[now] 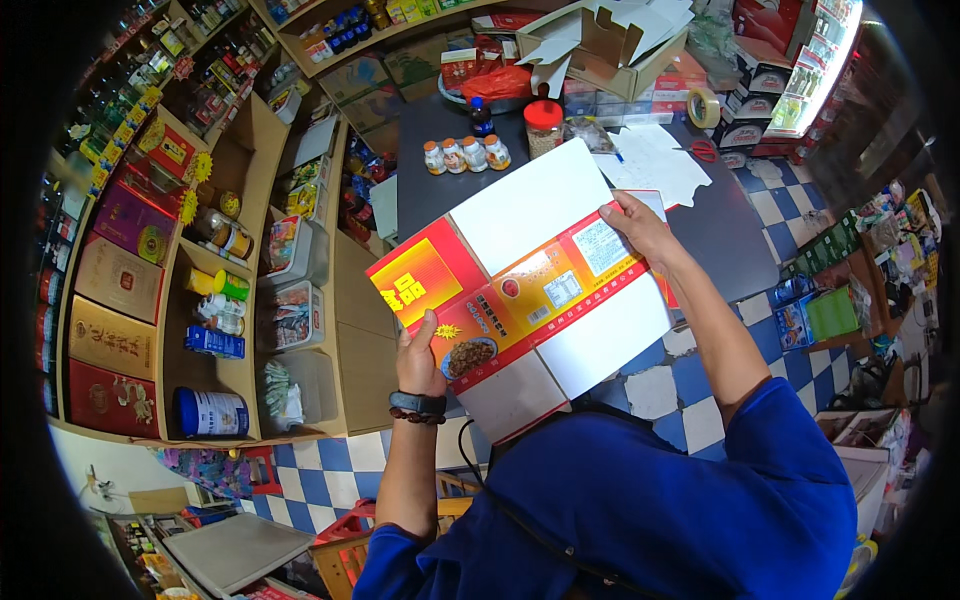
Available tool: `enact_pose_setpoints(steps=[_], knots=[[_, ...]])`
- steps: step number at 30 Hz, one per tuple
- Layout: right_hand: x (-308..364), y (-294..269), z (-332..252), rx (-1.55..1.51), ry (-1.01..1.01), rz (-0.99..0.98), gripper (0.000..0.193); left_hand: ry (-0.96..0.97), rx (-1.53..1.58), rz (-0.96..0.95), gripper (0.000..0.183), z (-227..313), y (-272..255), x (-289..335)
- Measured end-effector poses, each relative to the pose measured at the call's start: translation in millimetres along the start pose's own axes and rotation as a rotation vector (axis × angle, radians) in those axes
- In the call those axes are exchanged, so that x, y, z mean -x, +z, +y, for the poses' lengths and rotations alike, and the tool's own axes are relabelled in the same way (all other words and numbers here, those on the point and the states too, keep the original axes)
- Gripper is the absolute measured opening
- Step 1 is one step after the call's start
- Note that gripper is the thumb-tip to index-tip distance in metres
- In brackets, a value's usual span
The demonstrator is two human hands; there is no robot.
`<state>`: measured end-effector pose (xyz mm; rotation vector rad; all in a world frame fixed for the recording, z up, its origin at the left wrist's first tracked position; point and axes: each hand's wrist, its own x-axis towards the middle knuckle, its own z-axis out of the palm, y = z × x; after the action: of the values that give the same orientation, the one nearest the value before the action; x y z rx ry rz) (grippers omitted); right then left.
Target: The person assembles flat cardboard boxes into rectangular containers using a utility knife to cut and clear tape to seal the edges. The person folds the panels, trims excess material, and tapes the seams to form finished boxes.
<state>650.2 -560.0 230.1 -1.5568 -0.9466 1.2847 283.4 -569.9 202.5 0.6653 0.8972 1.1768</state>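
Cardboard box [520, 300], flattened, red and yellow with white flaps, is held up over the near edge of the table [735, 240], partly hiding that edge. The left hand [421, 362], a dark band [418, 405] on its wrist, grips the box at its left side, to the near left of the table; the thumb lies on the printed face, while the other fingers are mostly out of sight behind the card. The right hand [642, 230], over the table's near right part, pinches the opposite end, its fingers partly hidden too. A red-edged piece shows beneath that hand — whether it belongs to the same box, I cannot tell. The box's lowest corner is covered by the blue shirt [610, 500].

On the table's far left part stand four small bottles [467, 155] in a row, with a dark bottle [482, 118] just beyond. A red-lidded jar [543, 128] stands at far centre, its base close to a raised white flap. A torn white sheet [665, 165], red scissors [704, 150] and a roll of tape [703, 108] lie toward the table's far right — the sheet partly covered by the box.
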Motion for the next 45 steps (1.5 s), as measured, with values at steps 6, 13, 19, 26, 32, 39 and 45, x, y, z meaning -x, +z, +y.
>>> enact_pose_setpoints(steps=[6, 13, 19, 26, 32, 39, 45], knots=[[17.6, -35.1, 19.2, 0.233, 0.031, -0.114, 0.053, 0.026, 0.115, 0.014, 0.033, -6.5, -25.2, -6.4], [23.4, -94.8, 166.8, 0.144, 0.139, 0.192, 0.039, -0.073, 0.477, 0.151, 0.047, -53.4, -111.0, -27.8], [17.3, -94.9, 249.2, 0.815, 0.112, 0.599, 0.055, -0.083, 0.536, 0.372, 0.031, -85.3, -109.1, -18.3], [-16.5, -108.6, 241.4, 0.787, 0.213, 0.604, 0.058, -0.067, 0.567, 0.524, 0.023, -104.2, -40.5, -25.1], [-47.8, -165.0, 248.8, 0.719, 0.02, 0.563, 0.046, -0.076, 0.623, 0.608, 0.027, -160.7, 30.5, -43.7], [-103.6, -283.9, 242.6, 0.586, -0.239, 0.46, 0.028, -0.052, 0.771, 0.474, 0.03, -249.5, 117.5, -47.0], [-82.8, -286.9, 237.4, 0.271, -0.126, 0.129, 0.025, -0.155, 0.699, 0.511, 0.03, -266.3, 208.8, -24.8]])
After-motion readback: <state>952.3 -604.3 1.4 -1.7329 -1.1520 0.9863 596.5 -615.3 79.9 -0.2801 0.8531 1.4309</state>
